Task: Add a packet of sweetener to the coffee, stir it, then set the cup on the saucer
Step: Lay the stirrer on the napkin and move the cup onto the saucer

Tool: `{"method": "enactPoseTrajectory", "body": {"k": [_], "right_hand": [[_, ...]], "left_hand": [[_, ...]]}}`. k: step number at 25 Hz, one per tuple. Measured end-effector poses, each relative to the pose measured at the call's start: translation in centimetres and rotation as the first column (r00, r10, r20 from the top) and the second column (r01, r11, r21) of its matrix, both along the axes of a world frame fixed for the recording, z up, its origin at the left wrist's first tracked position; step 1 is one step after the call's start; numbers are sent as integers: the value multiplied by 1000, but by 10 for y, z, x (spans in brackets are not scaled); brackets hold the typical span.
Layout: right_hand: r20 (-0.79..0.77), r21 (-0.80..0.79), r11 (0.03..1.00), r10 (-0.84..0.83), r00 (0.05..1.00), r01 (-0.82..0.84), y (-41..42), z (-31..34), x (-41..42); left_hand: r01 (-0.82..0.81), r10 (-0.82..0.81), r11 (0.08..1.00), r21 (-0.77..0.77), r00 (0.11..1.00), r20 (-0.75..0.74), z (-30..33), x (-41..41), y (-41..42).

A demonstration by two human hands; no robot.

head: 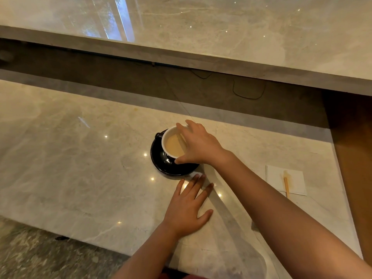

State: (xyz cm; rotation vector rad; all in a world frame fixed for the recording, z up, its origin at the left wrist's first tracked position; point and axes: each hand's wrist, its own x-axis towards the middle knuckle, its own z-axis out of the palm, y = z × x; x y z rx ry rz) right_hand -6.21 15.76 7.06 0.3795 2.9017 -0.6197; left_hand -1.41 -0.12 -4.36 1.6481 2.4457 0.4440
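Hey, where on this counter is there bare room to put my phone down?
The widest bare patch of counter lies left of the saucer. A smaller one sits between the right forearm and the napkin holding the stir stick. It is crowded around the cup, right hand and left hand.

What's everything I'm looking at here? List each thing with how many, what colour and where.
cup: one, black outside, white inside, holding light brown coffee, on the saucer
saucer: one, black, mid-counter
napkin: one, white, right side of counter
stirrer: one, tan, lying on the napkin
counter: one, beige marble, beneath everything
cable: one, black, in the dark recess behind
left hand: one, flat on the counter, near the saucer
right hand: one, gripping the cup's rim
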Motion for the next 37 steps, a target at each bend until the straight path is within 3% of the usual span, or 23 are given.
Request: {"method": "enactPoseTrajectory", "body": {"k": [4, 17, 37], "right_hand": [[-19, -74, 997, 22, 1000, -23, 6, 0, 5], [-115, -33, 999, -21, 993, 18, -3, -1, 8], [-100, 19, 999, 38, 994, -37, -8, -14, 8]], "left_hand": [[4, -5, 1000, -15, 1000, -15, 0, 0, 0], [-2, 2, 1000, -1, 1000, 12, 0, -1, 0], [4, -4, 1000, -26, 1000, 4, -5, -1, 0]]}}
